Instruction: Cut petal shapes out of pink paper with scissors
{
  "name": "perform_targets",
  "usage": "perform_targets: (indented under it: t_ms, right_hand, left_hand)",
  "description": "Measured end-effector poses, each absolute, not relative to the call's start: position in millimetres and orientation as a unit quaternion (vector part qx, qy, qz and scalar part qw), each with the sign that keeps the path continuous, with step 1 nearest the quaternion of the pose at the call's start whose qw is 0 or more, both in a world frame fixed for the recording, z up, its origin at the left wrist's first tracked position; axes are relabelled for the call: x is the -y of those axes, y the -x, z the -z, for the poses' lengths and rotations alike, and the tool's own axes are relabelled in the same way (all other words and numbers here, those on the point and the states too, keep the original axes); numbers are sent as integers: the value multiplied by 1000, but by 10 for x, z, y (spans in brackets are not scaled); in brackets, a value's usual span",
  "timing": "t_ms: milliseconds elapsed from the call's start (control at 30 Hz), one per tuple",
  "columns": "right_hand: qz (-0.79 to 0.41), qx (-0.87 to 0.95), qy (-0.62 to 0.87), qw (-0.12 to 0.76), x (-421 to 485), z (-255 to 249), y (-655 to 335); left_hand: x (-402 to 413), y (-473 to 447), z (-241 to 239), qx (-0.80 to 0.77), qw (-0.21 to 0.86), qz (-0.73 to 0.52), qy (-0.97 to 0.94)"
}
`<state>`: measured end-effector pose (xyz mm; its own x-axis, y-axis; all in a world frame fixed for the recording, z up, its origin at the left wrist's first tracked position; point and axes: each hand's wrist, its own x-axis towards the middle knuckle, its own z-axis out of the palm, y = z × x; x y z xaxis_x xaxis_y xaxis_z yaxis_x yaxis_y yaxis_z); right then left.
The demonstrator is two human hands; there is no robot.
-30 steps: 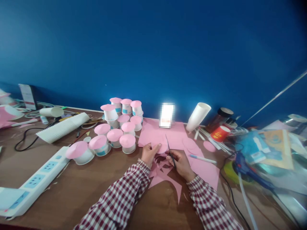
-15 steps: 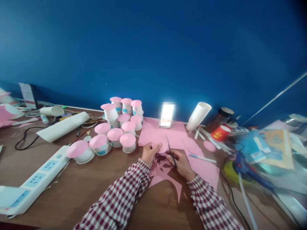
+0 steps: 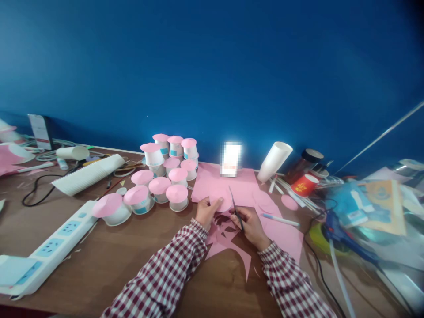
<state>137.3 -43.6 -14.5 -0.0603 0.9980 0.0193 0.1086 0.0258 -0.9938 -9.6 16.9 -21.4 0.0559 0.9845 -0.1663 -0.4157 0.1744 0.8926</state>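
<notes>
My left hand is closed on a rounded pink paper piece, thumb on top. My right hand grips a pair of dark-handled scissors, whose blades point away from me beside the right edge of that piece. Whether the blades touch the paper I cannot tell. Below both hands lie pink paper offcuts with curved cut edges. A larger pink sheet lies behind them, and more pink paper with a blue-white marker is on the right.
Several white paper cups with pink cone tops stand to the left. Nearer are a power strip and a stack of white cups. A white paper tube, a red cup and a blue glue gun with cords are on the right.
Both hands, the scissors and the pink piece keep almost the same position. The view has shifted only very slightly.
</notes>
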Motion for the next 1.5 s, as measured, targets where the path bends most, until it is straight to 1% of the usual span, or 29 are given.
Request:
perform_targets:
  t_ms: [467,733,1367,1500]
  right_hand:
    - [-479,544,516,456,439,102,-1364]
    - [-456,555,530,451,442,107,-1371]
    - [-467,550,532,443,437,127,-1381]
    - [-452,563,535,439,434,135,-1389]
  left_hand:
    - [-182,90,233,-422,644,-545,-332]
    - [-181,95,235,-420,642,-547,-336]
    - [-177,98,225,-407,649,-552,-330]
    - [-175,92,215,-408,649,-555,-323]
